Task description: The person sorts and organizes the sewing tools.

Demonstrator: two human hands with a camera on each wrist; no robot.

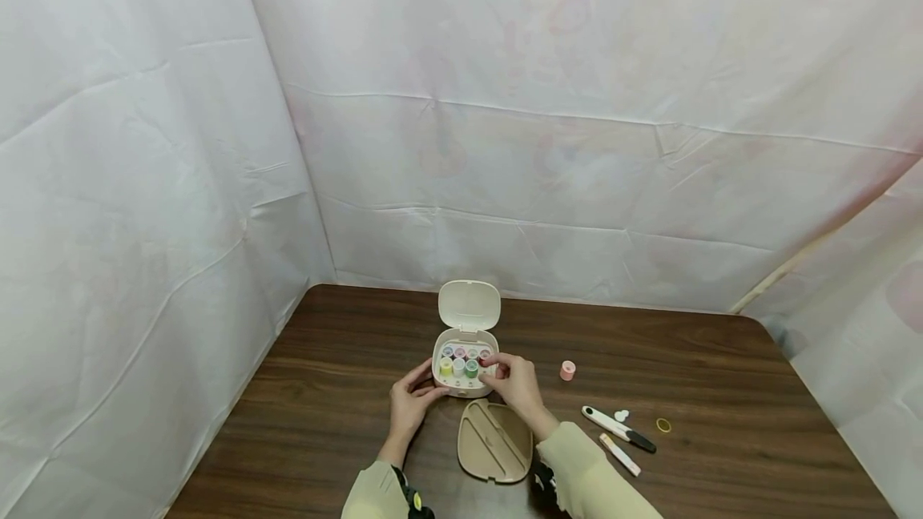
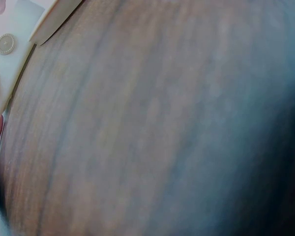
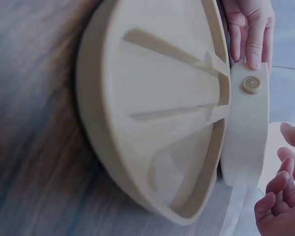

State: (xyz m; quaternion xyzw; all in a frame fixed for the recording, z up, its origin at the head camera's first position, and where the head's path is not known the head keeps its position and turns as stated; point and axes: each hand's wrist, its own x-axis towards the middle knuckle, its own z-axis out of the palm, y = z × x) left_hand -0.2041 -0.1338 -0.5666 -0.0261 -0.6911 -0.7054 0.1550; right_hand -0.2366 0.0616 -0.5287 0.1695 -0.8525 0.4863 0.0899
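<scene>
A cream sewing box (image 1: 461, 392) stands on the table with its lid (image 1: 469, 304) raised. Inside, thread spools sit in two rows, among them a yellow spool (image 1: 446, 368), a white spool (image 1: 459, 368) and a green spool (image 1: 472, 369). My left hand (image 1: 409, 407) grips the box's front left corner, thumb along the front beside the round button (image 3: 251, 84). Over the box's right side reaches my right hand (image 1: 519, 388), index fingertip close to a red spool in the back row, thumb apart from it. Nothing shows between those fingers in the right wrist view.
Directly in front of the box lies a tan divided tray (image 1: 472, 455). To the right are a pink spool (image 1: 567, 371), a white-and-black seam ripper-like tool (image 1: 613, 425), a small white stick (image 1: 620, 456), white buttons (image 1: 622, 416) and a yellow ring (image 1: 663, 425). White curtains surround the table.
</scene>
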